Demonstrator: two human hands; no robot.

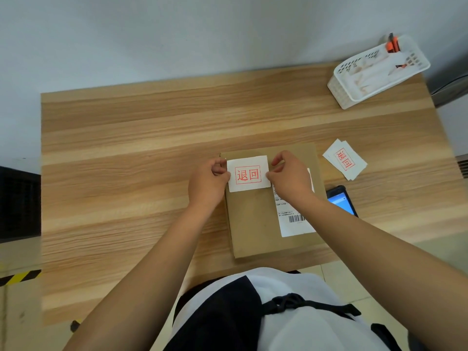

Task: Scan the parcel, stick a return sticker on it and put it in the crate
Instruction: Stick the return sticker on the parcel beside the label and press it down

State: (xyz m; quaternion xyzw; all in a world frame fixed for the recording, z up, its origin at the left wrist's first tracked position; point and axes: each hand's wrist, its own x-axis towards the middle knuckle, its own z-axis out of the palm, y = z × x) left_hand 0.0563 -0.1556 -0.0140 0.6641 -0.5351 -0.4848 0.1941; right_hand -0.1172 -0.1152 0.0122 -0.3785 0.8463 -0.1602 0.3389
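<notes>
while the return sticker [248, 174] is pinched at its side edges by the left hand [208, 182] and right hand [290, 179] over the parcel [258, 214] lying on the table [126, 148], sticking looks unfinished; crating is judged left.

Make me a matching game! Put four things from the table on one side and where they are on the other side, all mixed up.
Things:
1. return sticker
2. white basket
3. spare stickers
4. scanner

Places:
A. far right corner of the table
B. held by both hands over the parcel
C. just right of the parcel, screen lit
D. loose pile right of the parcel, farther back

Pairs: 1-B, 2-A, 3-D, 4-C. The left hand and right hand pinch the sticker's two side edges.
</notes>
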